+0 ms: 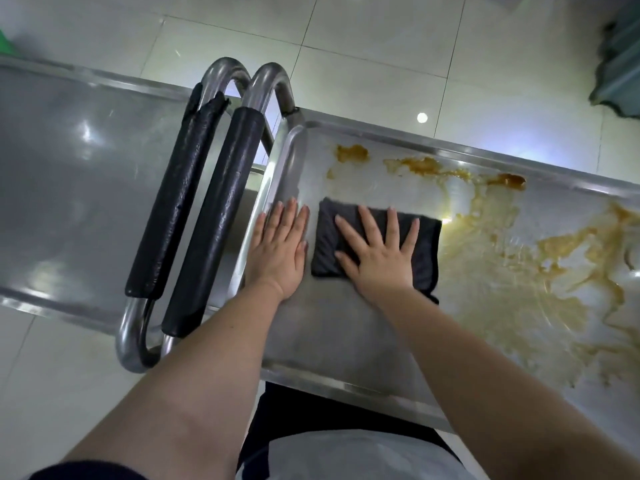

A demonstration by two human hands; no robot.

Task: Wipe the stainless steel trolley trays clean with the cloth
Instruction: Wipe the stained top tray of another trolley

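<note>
At the left of the frame a second steel tray lies bare. Beside it, two curved trolley handles with black foam sleeves stand side by side. Just right of them, the left hand rests flat, fingers straight and together, on the soiled tray by its left rim. At centre, the right hand presses the folded dark cloth onto the tray, fingers spread. Brown-yellow smears cover the tray's right part.
</note>
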